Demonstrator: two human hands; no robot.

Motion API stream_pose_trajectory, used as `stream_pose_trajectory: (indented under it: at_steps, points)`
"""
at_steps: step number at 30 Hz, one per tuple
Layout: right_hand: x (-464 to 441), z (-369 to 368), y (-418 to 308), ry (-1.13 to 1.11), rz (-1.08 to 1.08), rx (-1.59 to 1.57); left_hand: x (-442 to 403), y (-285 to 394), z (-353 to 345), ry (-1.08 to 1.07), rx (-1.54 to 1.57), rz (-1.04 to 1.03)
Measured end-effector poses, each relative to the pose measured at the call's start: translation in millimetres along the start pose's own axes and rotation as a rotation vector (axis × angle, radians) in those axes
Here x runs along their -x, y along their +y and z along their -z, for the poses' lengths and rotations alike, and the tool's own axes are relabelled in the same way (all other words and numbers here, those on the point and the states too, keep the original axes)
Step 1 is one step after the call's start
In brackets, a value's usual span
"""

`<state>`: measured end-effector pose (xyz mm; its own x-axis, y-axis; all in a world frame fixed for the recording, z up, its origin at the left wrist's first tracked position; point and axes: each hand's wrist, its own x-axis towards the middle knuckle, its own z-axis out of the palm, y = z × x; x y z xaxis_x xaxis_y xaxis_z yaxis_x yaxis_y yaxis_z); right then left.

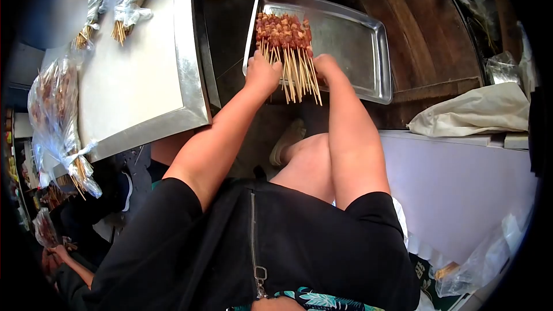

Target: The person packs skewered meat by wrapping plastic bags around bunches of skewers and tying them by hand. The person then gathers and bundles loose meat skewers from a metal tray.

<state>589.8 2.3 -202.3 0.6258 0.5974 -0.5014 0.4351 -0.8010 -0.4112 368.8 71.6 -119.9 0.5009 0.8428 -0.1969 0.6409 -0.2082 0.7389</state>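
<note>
A row of raw meat skewers lies over the left part of a metal tray. Their bare wooden sticks point toward me and stick out past the near rim. My left hand is closed on the sticks at the left side of the row, just below the meat. On the right side, my right hand is closed around the edge of the same row, its fingertips hidden behind the sticks and tray rim.
To the left stands a white-topped table with a metal edge. Bagged skewers lie on it. Another person's hand is at lower left. A cloth rests at right near a pale panel. Brown wooden boards stand behind.
</note>
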Motion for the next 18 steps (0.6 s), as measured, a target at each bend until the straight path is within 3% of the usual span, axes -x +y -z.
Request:
stream_pose_trajectory:
  at_steps: [2,4,5,6,8,9,11,14,16,18]
  points:
    - [4,-3,-5,-0.118,0.062,-0.172,2,-2,-16,0.004,0.067,-0.056]
    - [59,12,-41,-0.180,-0.112,-1.039,-7,-10,-42,-0.039,0.310,-0.248]
    - [92,32,-61,-0.257,-0.033,-1.160,-8,-14,-59,-0.024,0.184,-0.326]
    - [43,-5,-48,-0.011,0.109,-1.126,9,4,-60,-0.058,0.189,-0.415]
    - [59,2,-63,0.152,0.102,-0.731,15,9,-51,-0.247,-0.002,-0.545]
    - [62,-1,-65,0.151,0.107,-0.731,24,16,-38,-0.242,-0.004,-0.545]
    - [64,-6,-68,0.245,0.153,-0.247,47,46,4,-0.853,-0.564,-0.651]
    - [71,0,-85,0.084,-0.043,-0.116,80,94,68,-0.793,-0.819,-0.802]
    - [64,-5,-86,0.071,-0.069,-0.132,85,117,112,-0.463,-0.688,-0.672]
    - [52,-9,-85,0.071,-0.175,-0.247,64,114,143,-0.261,-0.522,-0.708]
